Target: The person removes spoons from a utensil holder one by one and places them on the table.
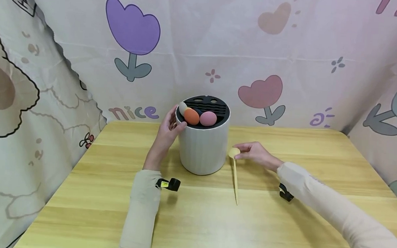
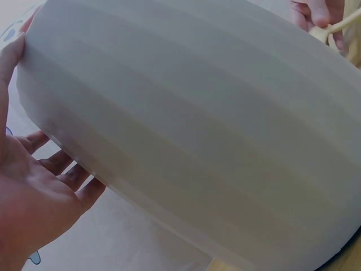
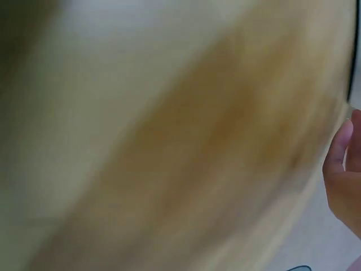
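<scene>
A white ribbed cylindrical utensil holder (image 1: 202,150) with a black slotted top stands on the table. My left hand (image 1: 168,128) grips its upper left side, thumb at the front rim and fingers around the side. Orange (image 1: 191,116) and pink (image 1: 208,119) rounded heads, like spoon bowls, rest at the top's front left, beside pale and dark ones; anything below them is hidden. To the right of the holder, my right hand (image 1: 255,153) pinches a pale yellow spoon (image 1: 234,152) by its bowl. The thin handle points toward me. In the left wrist view, the holder (image 2: 186,130) fills most of the picture.
The light wood table (image 1: 194,220) extends around the holder. Behind it hangs a patterned cloth (image 1: 195,35), with more cloth (image 1: 17,160) down the left side. The right wrist view is mostly blurred wood grain, with the right hand (image 3: 347,175) at its edge.
</scene>
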A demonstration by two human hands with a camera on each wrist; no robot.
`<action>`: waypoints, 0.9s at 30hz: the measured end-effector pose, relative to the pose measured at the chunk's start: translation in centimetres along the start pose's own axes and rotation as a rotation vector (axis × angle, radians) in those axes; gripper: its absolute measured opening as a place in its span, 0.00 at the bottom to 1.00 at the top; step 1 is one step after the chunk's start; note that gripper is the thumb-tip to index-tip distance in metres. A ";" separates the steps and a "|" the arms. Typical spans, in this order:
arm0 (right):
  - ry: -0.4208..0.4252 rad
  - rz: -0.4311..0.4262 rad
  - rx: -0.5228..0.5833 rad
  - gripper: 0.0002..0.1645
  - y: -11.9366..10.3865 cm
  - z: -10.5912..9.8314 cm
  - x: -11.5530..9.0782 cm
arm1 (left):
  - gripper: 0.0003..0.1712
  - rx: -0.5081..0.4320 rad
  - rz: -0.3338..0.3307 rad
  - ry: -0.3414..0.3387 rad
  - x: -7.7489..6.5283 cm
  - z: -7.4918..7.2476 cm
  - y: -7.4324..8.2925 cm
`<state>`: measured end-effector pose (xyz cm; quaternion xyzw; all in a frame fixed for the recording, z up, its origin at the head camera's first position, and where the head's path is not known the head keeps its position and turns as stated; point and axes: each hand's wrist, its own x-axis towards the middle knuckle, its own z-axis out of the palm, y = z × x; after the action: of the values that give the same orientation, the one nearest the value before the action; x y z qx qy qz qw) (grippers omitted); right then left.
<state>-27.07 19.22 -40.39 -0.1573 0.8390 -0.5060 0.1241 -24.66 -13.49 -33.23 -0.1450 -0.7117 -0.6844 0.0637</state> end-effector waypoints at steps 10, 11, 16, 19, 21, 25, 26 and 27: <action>0.015 0.022 -0.037 0.34 0.8 -0.3 0.5 | 0.45 0.011 0.018 -0.001 0.3 -0.3 0.5; 0.017 0.030 -0.039 0.34 0.9 -0.3 0.5 | 0.45 0.006 0.023 -0.003 0.3 -0.3 0.5; 0.019 0.058 -0.077 0.33 1.1 0.2 0.1 | 0.46 -0.015 0.037 -0.012 0.2 -0.1 0.2; 0.030 0.069 -0.091 0.32 1.1 0.5 -0.1 | 0.47 -0.025 0.046 -0.015 0.1 0.1 0.1; 0.041 0.069 -0.099 0.32 1.1 0.5 -0.1 | 0.47 -0.028 0.048 -0.016 0.1 0.1 0.1; 0.054 0.066 -0.123 0.32 0.9 0.7 -0.1 | 0.45 -0.019 0.034 -0.010 0.0 0.1 0.1; 0.057 0.063 -0.131 0.32 0.8 0.7 -0.1 | 0.45 -0.015 0.031 -0.008 0.0 0.1 0.1; 0.059 0.059 -0.134 0.32 0.7 0.8 -0.1 | 0.45 -0.011 0.026 -0.006 0.0 0.0 0.1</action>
<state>-26.82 18.91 -41.39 -0.1254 0.8784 -0.4494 0.1033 -24.61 -13.46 -33.12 -0.1566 -0.7062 -0.6869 0.0698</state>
